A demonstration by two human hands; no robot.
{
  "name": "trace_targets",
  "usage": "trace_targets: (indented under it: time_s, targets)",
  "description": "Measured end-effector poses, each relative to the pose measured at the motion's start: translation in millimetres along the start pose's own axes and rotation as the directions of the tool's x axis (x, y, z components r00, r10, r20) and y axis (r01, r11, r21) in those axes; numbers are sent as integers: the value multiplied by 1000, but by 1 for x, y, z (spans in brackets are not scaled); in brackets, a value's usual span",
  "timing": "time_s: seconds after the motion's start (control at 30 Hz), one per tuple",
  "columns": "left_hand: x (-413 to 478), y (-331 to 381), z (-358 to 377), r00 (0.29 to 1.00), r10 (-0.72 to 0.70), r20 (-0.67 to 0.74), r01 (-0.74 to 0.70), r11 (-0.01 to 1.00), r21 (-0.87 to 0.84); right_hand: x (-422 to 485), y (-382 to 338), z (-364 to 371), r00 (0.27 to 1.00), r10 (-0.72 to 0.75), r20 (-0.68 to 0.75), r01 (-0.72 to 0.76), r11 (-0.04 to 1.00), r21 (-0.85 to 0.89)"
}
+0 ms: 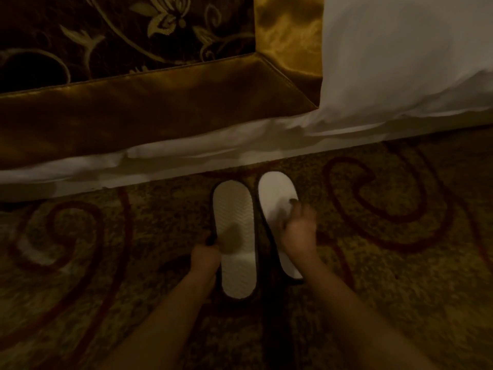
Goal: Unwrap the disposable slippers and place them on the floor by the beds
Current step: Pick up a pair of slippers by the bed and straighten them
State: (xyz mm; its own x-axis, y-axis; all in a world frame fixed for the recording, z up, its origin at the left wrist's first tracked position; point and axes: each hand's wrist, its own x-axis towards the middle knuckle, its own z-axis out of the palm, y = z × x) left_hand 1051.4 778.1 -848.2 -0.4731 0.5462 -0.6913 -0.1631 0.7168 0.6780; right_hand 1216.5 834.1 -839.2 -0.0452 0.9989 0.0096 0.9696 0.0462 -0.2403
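Two white disposable slippers with dark trim lie side by side on the patterned carpet, toes pointing at the bed. The left slipper (234,217) shows a ribbed white surface, and my left hand (206,256) pinches its left edge near the heel. The right slipper (277,198) shows a smooth white toe cover. My right hand (297,229) rests on its middle with fingers spread and blurred. No wrapper is visible.
The bed edge (186,166) with white sheets runs across just beyond the slippers. A gold and brown floral bed runner (149,110) hangs over it at left, and a white duvet (400,62) at right. Swirl-patterned carpet (386,236) surrounds the slippers.
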Motion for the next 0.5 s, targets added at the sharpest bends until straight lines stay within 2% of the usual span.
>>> trace_targets:
  time_s: [0.03,0.07,0.13,0.17,0.2,0.27,0.3,0.37,0.4,0.43,0.5]
  targets:
    - [-1,3,2,1000,16,-2,-16,1000,-16,0,-12,0,998,-62,20,59,989,136]
    - [-2,5,3,1000,30,4,-30,999,-39,0,-24,-1,994,-51,94,21,954,301]
    - [-6,11,5,999,51,20,-49,998,-49,0,-42,0,957,63,284,-214,812,542]
    - [-8,12,5,998,61,6,-61,997,-37,1,-47,1,929,118,350,-319,733,601]
    - [-10,14,4,997,74,-30,-74,997,14,1,-50,1,917,147,371,-365,684,632]
    - [-14,18,1,984,148,-103,-128,975,181,0,-53,-3,945,130,300,-302,699,648]
    - [-16,21,0,975,196,-102,-173,963,205,-1,-55,-6,961,101,256,-247,726,642]
    - [-18,32,1,974,228,9,-227,969,94,-3,-63,-11,967,8,254,-179,732,658]
    - [-17,39,1,978,196,70,-196,980,-4,-5,-68,-13,953,-73,293,-153,720,676]
    - [-16,45,1,982,153,108,-146,987,-75,-8,-74,-14,925,-166,343,-127,714,689]
    - [-10,53,-5,992,86,87,-77,991,-111,-12,-84,-13,843,-324,429,-80,714,696]
